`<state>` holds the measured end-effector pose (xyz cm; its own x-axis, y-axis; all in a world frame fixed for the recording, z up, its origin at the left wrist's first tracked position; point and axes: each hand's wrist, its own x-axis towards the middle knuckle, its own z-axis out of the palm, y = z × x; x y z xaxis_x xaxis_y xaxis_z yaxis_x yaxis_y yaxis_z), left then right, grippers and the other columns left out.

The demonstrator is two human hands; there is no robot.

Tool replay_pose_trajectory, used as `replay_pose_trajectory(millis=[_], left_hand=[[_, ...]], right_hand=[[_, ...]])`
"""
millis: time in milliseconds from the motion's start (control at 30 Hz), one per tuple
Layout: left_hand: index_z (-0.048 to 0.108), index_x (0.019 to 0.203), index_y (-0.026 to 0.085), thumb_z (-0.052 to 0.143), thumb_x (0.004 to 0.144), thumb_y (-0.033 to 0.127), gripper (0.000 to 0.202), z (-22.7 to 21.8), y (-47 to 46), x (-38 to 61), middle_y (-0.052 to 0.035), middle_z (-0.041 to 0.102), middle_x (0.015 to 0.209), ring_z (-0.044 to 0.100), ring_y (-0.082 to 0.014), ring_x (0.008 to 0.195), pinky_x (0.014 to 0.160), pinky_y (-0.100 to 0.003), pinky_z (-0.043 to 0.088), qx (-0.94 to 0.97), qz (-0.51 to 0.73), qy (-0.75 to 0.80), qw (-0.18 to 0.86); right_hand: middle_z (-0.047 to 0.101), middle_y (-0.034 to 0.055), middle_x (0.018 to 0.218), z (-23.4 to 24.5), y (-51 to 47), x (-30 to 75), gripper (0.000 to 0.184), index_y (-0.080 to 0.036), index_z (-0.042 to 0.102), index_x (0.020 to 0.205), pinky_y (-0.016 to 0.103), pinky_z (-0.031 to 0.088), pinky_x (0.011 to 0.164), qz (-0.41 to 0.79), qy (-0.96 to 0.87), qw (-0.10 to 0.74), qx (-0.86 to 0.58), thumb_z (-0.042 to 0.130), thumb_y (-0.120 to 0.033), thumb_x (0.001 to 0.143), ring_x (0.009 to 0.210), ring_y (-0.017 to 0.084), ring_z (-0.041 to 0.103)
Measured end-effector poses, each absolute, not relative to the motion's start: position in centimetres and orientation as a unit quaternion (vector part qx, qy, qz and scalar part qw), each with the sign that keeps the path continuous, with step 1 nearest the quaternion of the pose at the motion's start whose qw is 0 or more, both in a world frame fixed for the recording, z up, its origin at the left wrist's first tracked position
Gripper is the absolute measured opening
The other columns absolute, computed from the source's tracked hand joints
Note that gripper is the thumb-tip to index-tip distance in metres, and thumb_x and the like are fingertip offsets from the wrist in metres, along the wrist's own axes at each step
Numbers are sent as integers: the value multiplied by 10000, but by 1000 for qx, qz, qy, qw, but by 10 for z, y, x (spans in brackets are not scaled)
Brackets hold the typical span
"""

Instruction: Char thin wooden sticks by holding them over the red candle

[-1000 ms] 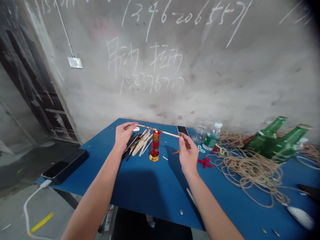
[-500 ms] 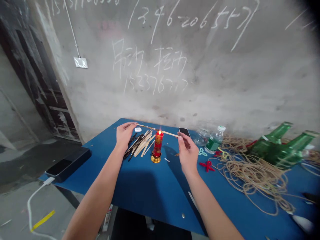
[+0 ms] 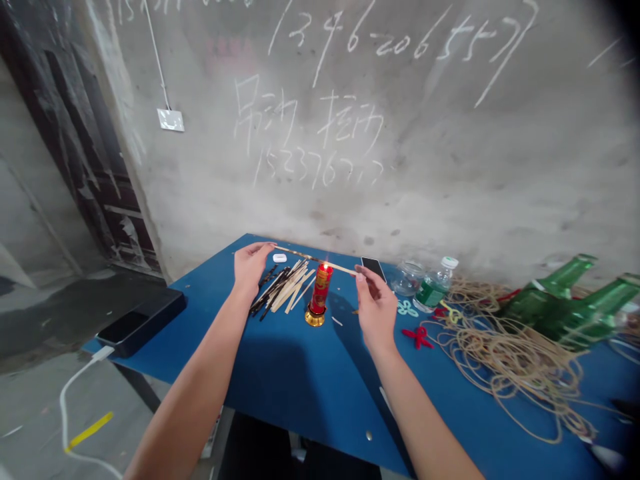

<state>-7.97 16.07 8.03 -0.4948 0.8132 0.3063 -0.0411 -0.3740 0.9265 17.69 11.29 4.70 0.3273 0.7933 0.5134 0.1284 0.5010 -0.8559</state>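
Observation:
A thin wooden stick [image 3: 320, 261] spans the space between my hands, level above a lit red candle [image 3: 320, 293] on a gold base. The candle's small flame [image 3: 325, 268] touches the stick's underside. My left hand [image 3: 251, 267] pinches one end and my right hand [image 3: 375, 310] holds the other. Left of the candle lies a pile of wooden sticks [image 3: 283, 291], several charred black. A white earbud case [image 3: 279, 258] sits just past my left fingers, and a black phone [image 3: 374, 268] lies behind my right fingers.
The blue table [image 3: 260, 393] ends at a front edge below my arms. To the right stand a glass jar [image 3: 407, 278], a water bottle [image 3: 433, 290] and green glass bottles [image 3: 550, 303], among tangled tan cord [image 3: 510, 353]. A black power bank [image 3: 143, 323] with a white cable [image 3: 65, 407] sits at the left edge.
A flame now shows clearly under the stick, unlike a second ago. The stick stays over the candle in both hands. The whole scene has drifted lower and rightward in view.

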Motion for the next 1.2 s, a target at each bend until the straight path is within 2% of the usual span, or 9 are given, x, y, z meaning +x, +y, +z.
replay_pose_trajectory(millis=[200,467,667,1000,1200], left_hand=[[805,835,151,797,665,380,286,82,159,-80,35,455,475,343,-96,445,421,-251,213,402,725,469,306],[799,875,139,789,667,404,337,77,162,-84,78,346,480,231,-66,436,433,-246,138,406,728,450,321],[792,875,128,796,665,408,351,77,163,-84,83,336,487,226,-63,442,431,-241,136,400,728,452,326],[788,869,125,795,674,396,333,77,163,-84,87,327,481,220,-57,438,430,-235,130,395,731,445,333],[783,861,123,795,668,396,334,77,164,-88,87,330,482,215,-56,434,429,-241,128,388,739,440,332]], right_hand=[[774,125,982,47,112,176,501,-180,761,1192,375,555,677,240,-529,687,-436,637,-559,888,842,260,699],[774,131,1015,48,110,174,480,-175,755,1192,366,562,674,235,-540,679,-439,625,-540,909,875,264,706],[766,132,1099,47,110,173,449,-177,753,1183,350,559,691,259,-526,686,-431,663,-515,902,902,255,709],[787,124,1083,47,116,177,401,-184,786,1122,356,564,759,245,-530,688,-431,719,-483,862,924,246,719],[799,99,993,51,124,181,369,-187,808,1072,347,536,722,238,-561,669,-425,737,-475,852,770,204,675]])
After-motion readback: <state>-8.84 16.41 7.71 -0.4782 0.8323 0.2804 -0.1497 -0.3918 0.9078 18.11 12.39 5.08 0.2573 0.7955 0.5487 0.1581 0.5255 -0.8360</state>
